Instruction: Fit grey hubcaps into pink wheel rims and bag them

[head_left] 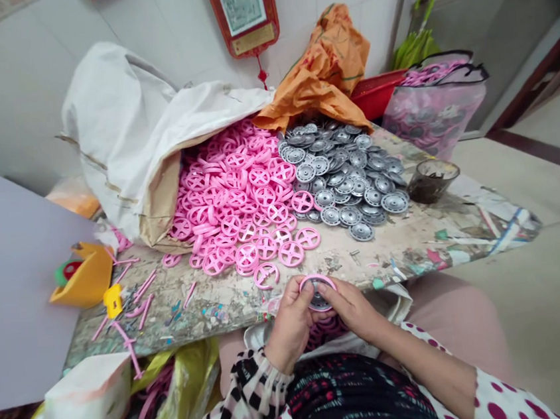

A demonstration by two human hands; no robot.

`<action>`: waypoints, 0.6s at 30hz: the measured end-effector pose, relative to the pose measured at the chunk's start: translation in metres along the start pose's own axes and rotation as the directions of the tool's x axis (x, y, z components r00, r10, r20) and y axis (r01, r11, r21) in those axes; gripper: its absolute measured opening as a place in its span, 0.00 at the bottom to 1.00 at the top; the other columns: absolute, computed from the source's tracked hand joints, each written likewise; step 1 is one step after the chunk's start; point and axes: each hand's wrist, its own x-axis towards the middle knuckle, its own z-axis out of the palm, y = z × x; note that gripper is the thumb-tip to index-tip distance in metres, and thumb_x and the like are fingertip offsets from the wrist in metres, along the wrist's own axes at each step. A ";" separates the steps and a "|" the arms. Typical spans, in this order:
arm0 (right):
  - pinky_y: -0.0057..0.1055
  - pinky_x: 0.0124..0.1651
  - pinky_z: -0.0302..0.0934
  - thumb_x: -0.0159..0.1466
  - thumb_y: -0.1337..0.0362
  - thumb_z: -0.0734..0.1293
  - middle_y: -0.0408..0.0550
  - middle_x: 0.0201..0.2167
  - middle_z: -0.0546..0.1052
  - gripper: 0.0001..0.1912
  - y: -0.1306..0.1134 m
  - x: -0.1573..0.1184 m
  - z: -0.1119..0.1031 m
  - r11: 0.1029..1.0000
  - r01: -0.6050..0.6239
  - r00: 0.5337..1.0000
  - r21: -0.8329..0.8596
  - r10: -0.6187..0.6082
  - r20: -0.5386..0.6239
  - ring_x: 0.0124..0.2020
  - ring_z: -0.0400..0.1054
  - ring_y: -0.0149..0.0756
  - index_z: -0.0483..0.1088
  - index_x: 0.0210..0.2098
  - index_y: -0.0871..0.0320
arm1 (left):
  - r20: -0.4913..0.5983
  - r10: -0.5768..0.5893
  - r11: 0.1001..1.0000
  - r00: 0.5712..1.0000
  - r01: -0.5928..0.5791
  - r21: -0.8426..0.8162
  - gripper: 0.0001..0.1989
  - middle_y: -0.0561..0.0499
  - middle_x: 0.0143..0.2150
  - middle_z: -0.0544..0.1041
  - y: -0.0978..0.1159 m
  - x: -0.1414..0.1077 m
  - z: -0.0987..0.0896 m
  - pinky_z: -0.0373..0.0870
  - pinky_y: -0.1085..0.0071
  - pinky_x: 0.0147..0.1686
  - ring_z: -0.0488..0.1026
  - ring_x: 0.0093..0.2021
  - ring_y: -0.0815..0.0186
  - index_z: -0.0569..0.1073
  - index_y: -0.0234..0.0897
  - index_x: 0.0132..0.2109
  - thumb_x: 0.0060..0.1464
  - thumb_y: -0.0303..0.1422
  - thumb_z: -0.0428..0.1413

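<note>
Both hands meet at the table's front edge around one toy wheel, a grey disc (319, 298) set in a pink ring (316, 277). My left hand (292, 321) grips its left side, thumb on the grey face. From the right, my right hand (350, 305) holds it the same way, thumb pressed on the disc. Beyond the hands lies a heap of pink spoked rings (239, 200), some loose near the edge. A broken pink ring (265, 275) is closest. To its right is a pile of grey discs (346, 176).
A white sack (115, 120) and an orange sack (325, 65) lie open behind the heaps. A dark cup (432, 183) stands at right, a yellow container (87, 276) at left. Pink scraps (143, 290) litter the left side. A yellow bag (198, 378) hangs below.
</note>
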 end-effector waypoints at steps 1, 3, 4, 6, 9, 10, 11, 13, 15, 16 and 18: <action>0.30 0.41 0.60 0.66 0.52 0.56 0.47 0.33 0.75 0.19 -0.001 -0.001 0.001 1.000 0.003 1.000 0.009 -0.003 -0.013 0.35 0.67 0.35 0.70 0.37 0.59 | -0.012 0.015 1.000 1.000 -0.015 0.019 0.16 0.55 0.32 0.72 0.000 0.000 0.000 0.73 0.77 0.28 0.71 0.28 0.73 0.67 0.36 0.37 0.47 0.41 0.62; 0.30 0.39 0.60 0.66 0.52 0.56 0.47 0.32 0.75 0.18 -0.001 -0.002 0.003 1.000 -0.004 0.999 0.028 0.005 -0.032 0.35 0.67 0.35 0.70 0.36 0.59 | -0.042 0.046 0.997 0.998 -0.043 0.057 0.17 0.55 0.30 0.71 -0.001 0.000 0.001 0.71 0.78 0.24 0.70 0.27 0.73 0.67 0.36 0.36 0.46 0.42 0.62; 0.30 0.39 0.61 0.66 0.52 0.56 0.47 0.32 0.75 0.18 -0.001 -0.002 0.004 0.999 -0.012 0.999 0.037 0.013 -0.034 0.34 0.67 0.35 0.70 0.35 0.59 | -0.056 0.055 0.996 0.997 -0.051 0.074 0.17 0.55 0.30 0.71 -0.002 0.001 0.000 0.71 0.78 0.23 0.70 0.26 0.73 0.67 0.35 0.36 0.46 0.42 0.62; 0.30 0.38 0.61 0.66 0.52 0.56 0.47 0.31 0.75 0.19 0.002 -0.003 0.007 0.999 -0.025 0.999 0.043 0.026 -0.033 0.33 0.67 0.35 0.71 0.35 0.59 | -0.072 0.056 0.994 0.996 -0.049 0.103 0.18 0.55 0.30 0.70 -0.003 0.001 -0.001 0.69 0.79 0.22 0.69 0.25 0.73 0.67 0.35 0.37 0.46 0.43 0.62; 0.32 0.42 0.62 0.65 0.53 0.57 0.48 0.34 0.76 0.19 0.009 -0.003 0.008 0.999 -0.033 0.999 0.020 0.034 -0.042 0.37 0.68 0.37 0.72 0.39 0.59 | -0.064 0.029 0.991 0.998 -0.020 0.130 0.18 0.55 0.31 0.70 -0.004 0.002 -0.005 0.69 0.79 0.22 0.69 0.25 0.74 0.67 0.35 0.38 0.47 0.43 0.61; 0.32 0.44 0.62 0.65 0.53 0.58 0.49 0.37 0.76 0.18 0.011 -0.003 0.008 0.999 -0.040 0.997 0.015 0.041 -0.060 0.39 0.69 0.37 0.71 0.42 0.59 | -0.053 0.020 0.990 0.998 -0.012 0.137 0.18 0.55 0.31 0.70 -0.005 0.002 -0.007 0.69 0.79 0.23 0.69 0.26 0.74 0.67 0.35 0.38 0.47 0.44 0.61; 0.33 0.45 0.62 0.63 0.53 0.60 0.50 0.40 0.76 0.19 0.012 -0.003 0.007 0.999 -0.053 0.995 0.013 0.054 -0.083 0.40 0.69 0.38 0.70 0.45 0.59 | -0.039 0.014 0.989 0.999 -0.008 0.147 0.18 0.55 0.32 0.70 -0.006 0.002 -0.010 0.69 0.78 0.24 0.69 0.26 0.74 0.66 0.35 0.38 0.47 0.44 0.60; 0.33 0.44 0.63 0.61 0.53 0.64 0.50 0.42 0.75 0.20 0.014 -0.002 0.004 0.998 -0.067 0.990 0.011 0.068 -0.120 0.39 0.69 0.37 0.69 0.47 0.58 | -0.010 0.010 0.982 1.000 -0.008 0.186 0.18 0.54 0.35 0.71 -0.008 0.002 -0.015 0.70 0.78 0.25 0.69 0.29 0.73 0.66 0.36 0.39 0.49 0.45 0.59; 0.31 0.41 0.63 0.59 0.54 0.65 0.49 0.39 0.74 0.17 0.014 -0.001 0.000 0.999 -0.045 0.992 -0.009 0.043 -0.117 0.37 0.68 0.36 0.71 0.43 0.58 | 0.004 0.015 0.964 1.000 -0.016 0.267 0.18 0.53 0.37 0.71 -0.010 0.002 -0.019 0.70 0.77 0.27 0.70 0.31 0.72 0.66 0.37 0.40 0.51 0.46 0.56; 0.31 0.40 0.62 0.59 0.55 0.65 0.48 0.36 0.74 0.15 0.014 -0.002 -0.001 0.999 -0.032 0.994 -0.023 0.029 -0.104 0.36 0.68 0.35 0.72 0.41 0.58 | 0.008 0.026 0.944 1.000 -0.028 0.328 0.17 0.53 0.37 0.70 -0.011 0.002 -0.022 0.70 0.76 0.27 0.70 0.32 0.71 0.66 0.37 0.40 0.53 0.47 0.54; 0.30 0.38 0.62 0.59 0.55 0.65 0.46 0.32 0.73 0.13 0.013 -0.003 -0.005 0.998 -0.043 0.996 -0.034 0.040 -0.080 0.34 0.67 0.34 0.72 0.37 0.58 | 0.029 0.078 0.860 0.997 -0.082 0.503 0.16 0.53 0.35 0.70 -0.011 0.002 -0.026 0.69 0.74 0.31 0.69 0.34 0.70 0.67 0.37 0.40 0.55 0.46 0.52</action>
